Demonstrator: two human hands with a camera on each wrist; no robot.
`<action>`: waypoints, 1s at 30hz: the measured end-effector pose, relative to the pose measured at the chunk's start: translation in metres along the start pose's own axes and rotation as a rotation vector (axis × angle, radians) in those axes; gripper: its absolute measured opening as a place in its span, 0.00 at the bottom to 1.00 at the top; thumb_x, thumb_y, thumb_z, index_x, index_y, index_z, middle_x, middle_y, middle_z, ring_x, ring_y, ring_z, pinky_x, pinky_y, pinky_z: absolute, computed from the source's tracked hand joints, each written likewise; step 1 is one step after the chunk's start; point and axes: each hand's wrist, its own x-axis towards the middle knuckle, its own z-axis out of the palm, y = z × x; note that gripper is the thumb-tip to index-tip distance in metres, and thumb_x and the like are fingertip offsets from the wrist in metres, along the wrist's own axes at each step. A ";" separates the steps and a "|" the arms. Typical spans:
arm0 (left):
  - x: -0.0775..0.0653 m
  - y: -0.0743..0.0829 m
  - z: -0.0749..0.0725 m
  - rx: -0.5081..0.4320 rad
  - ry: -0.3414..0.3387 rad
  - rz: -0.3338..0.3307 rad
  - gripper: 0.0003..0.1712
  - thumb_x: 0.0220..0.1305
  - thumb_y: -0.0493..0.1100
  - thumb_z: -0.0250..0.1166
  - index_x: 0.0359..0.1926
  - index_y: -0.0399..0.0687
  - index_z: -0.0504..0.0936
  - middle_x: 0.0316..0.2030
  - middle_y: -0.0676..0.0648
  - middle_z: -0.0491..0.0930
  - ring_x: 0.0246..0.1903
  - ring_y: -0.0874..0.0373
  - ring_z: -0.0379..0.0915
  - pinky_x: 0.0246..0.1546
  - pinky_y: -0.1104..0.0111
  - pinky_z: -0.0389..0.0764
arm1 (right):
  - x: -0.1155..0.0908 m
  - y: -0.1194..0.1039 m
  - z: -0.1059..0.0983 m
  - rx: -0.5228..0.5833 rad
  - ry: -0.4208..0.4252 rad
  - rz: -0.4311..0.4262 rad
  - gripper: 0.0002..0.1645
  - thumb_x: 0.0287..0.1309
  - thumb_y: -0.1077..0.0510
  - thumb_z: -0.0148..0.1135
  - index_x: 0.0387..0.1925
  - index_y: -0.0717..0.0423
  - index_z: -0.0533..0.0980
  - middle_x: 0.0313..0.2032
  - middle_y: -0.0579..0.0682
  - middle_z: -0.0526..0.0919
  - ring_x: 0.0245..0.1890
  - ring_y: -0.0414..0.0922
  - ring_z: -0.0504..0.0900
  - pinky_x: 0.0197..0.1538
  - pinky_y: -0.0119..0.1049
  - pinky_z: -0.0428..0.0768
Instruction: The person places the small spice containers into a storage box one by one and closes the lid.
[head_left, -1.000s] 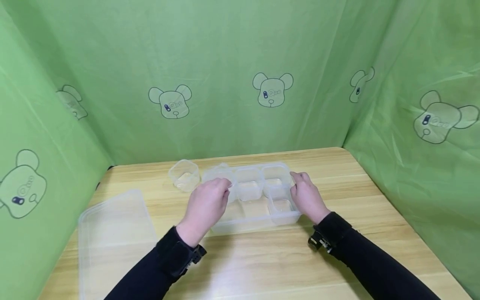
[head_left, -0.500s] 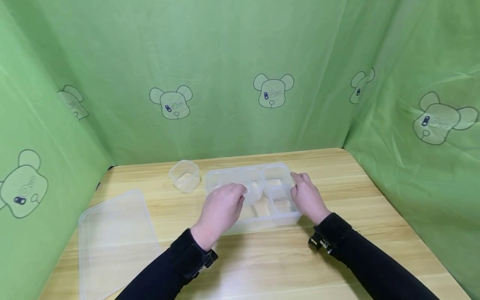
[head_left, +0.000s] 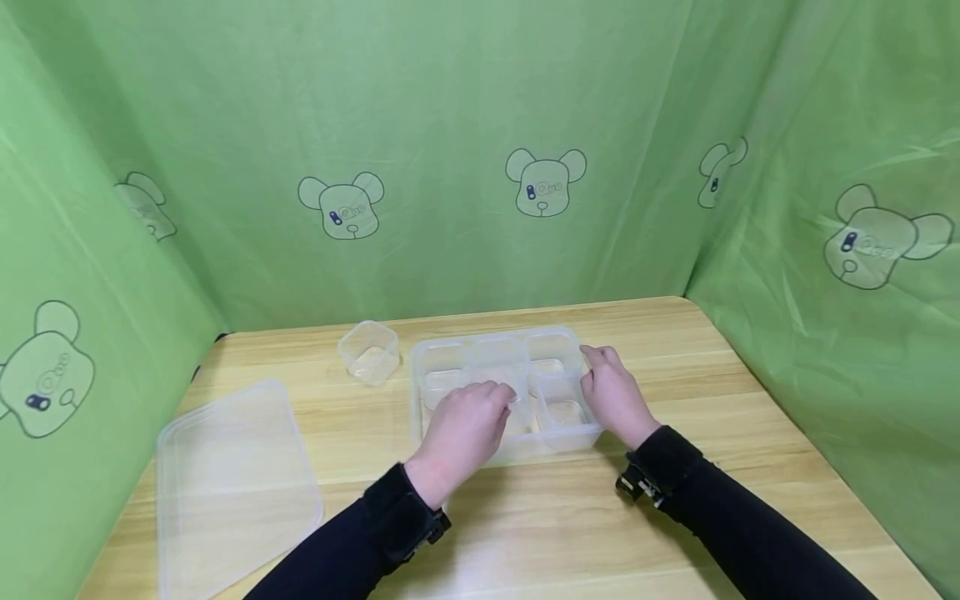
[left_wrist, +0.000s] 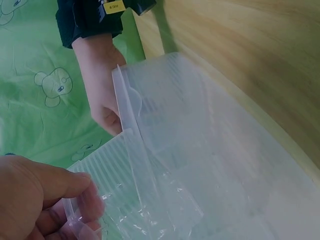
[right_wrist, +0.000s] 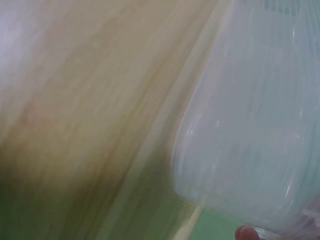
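My left hand (head_left: 465, 425) pinches the rim of a small clear plastic container (left_wrist: 112, 167) between thumb and fingers. That container is over the front middle part of a long clear plastic box (head_left: 502, 452), partly down inside it. Other small containers line the box's back row, and one small container (head_left: 564, 410) sits at its front right. My right hand (head_left: 617, 398) holds the box's right end, its fingers at the rim; in the right wrist view a fingertip (right_wrist: 246, 233) shows at the edge. My left hand covers the box's front left part in the head view.
A loose small clear container (head_left: 369, 354) stands on the wooden table (head_left: 540, 533) to the left of the box. A large flat translucent lid (head_left: 236, 492) lies at the front left. Green curtains (head_left: 450, 92) with bear drawings enclose the table.
My left hand has moved right and toward me, carrying the small container from the box's back left to its front middle. My right hand has stayed at the right end.
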 end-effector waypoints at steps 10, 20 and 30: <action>0.003 0.004 0.009 0.021 -0.044 0.000 0.07 0.64 0.39 0.68 0.44 0.49 0.83 0.33 0.53 0.84 0.34 0.58 0.82 0.33 0.66 0.82 | 0.001 0.001 0.001 -0.003 0.001 -0.008 0.29 0.66 0.67 0.47 0.68 0.72 0.64 0.54 0.66 0.71 0.33 0.52 0.76 0.40 0.48 0.81; 0.004 0.010 0.016 0.039 -0.100 -0.001 0.08 0.64 0.41 0.69 0.45 0.49 0.84 0.35 0.53 0.84 0.34 0.60 0.82 0.33 0.68 0.82 | 0.001 0.002 0.002 -0.002 0.005 -0.010 0.29 0.66 0.68 0.47 0.68 0.72 0.64 0.53 0.67 0.71 0.30 0.50 0.75 0.37 0.46 0.80; 0.005 0.010 0.023 0.060 -0.102 0.016 0.07 0.60 0.42 0.72 0.40 0.52 0.84 0.30 0.55 0.83 0.30 0.61 0.80 0.29 0.67 0.81 | 0.001 0.002 0.003 -0.002 0.005 -0.002 0.29 0.66 0.68 0.47 0.68 0.72 0.64 0.54 0.67 0.71 0.29 0.49 0.75 0.37 0.46 0.80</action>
